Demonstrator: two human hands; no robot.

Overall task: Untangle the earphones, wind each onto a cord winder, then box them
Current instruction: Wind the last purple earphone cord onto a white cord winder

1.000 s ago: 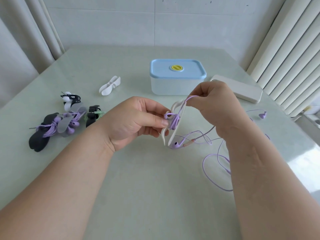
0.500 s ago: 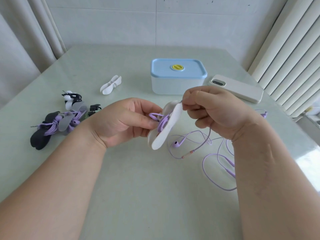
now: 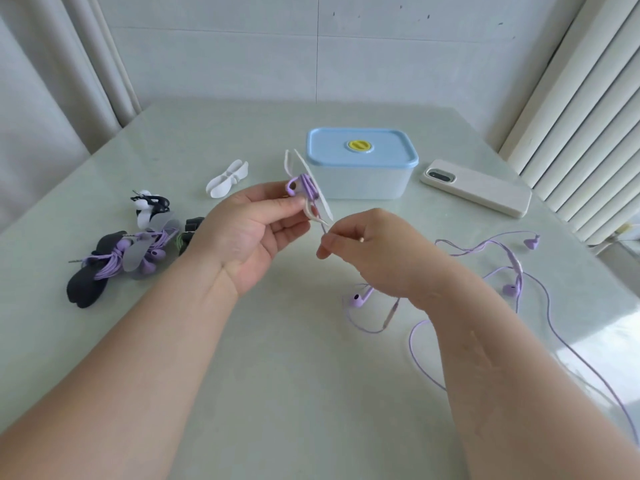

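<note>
I see the left hand gripping a white winder on end above the tabletop, with purple cord wrapped round its waist. The right hand pinches the cord just below the winder. Loose cord trails right, toward the tabletop's right edge. The box, lid on, stands beyond the winder. Wound bundles lie at the left, near the left wrist. Both forearms cross the near tabletop between bundles and loose cord.

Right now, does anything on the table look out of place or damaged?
Nothing damaged or spilled. Only the loose purple cord sprawls in loops right of the right hand, running out of frame.
</note>
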